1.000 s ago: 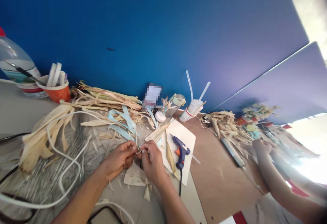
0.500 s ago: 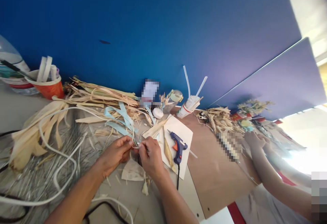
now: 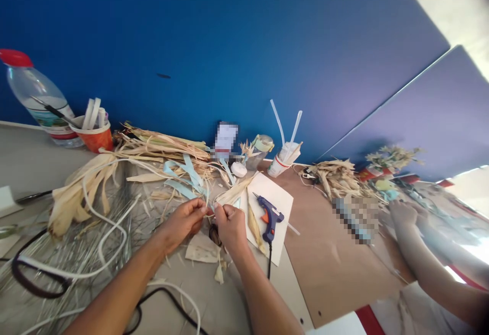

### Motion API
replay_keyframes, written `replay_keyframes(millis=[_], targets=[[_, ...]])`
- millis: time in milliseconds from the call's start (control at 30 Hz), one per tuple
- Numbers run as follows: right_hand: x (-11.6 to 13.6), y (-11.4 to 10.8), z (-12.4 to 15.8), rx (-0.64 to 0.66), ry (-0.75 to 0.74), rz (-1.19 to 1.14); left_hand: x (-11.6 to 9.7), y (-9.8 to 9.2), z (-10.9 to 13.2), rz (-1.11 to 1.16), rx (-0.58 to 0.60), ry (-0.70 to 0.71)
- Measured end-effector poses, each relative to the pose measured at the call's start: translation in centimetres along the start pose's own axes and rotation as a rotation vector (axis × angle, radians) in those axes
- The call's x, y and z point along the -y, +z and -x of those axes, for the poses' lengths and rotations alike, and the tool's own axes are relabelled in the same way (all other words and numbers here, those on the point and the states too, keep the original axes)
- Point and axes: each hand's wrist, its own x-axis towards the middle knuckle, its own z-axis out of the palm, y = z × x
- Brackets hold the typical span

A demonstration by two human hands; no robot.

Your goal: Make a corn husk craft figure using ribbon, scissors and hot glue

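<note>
Near the middle of the table, my left hand [image 3: 188, 219] pinches a thin pale strip between thumb and fingers. Close on its right is my right hand [image 3: 231, 225], its fingers closed at the same strip; the fingertips hide most of what it grips. Light blue ribbon pieces [image 3: 184, 174] lie just beyond both hands. Below them rests a torn piece of dry husk [image 3: 202, 249]. Right of my right hand, a dark blue glue gun [image 3: 269, 216] with an orange trigger lies on a white sheet [image 3: 283, 203].
Dried husks [image 3: 160, 147] line the wall. A red cup [image 3: 95, 138] and a bottle [image 3: 48, 102] stand at the left, above thin wires [image 3: 89, 253] and white cord [image 3: 123, 238]. Another person's arms [image 3: 420, 248] reach in at the right, near more husks [image 3: 336, 179].
The view has shifted, bringing more of the bottle into sight at the left. My hands have come slightly closer together, and the dark thing between them in the earlier frame is less visible.
</note>
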Motion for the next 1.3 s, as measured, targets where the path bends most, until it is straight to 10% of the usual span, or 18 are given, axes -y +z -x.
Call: replay_keyframes(millis=[600, 1033, 1300], targets=[[0.7, -0.3, 0.4, -0.003, -0.154, 0.297, 0.4, 0.8, 0.3, -0.108, -0.038, 0.052], [0.5, -1.3, -0.7, 0.125, -0.100, -0.463, -1.5, 1.3, 0.4, 0.095, -0.081, 0.048], [0.6, -0.3, 0.0, 0.177, -0.223, -0.384, -1.0, 0.8, 0.4, 0.189, -0.094, 0.019]])
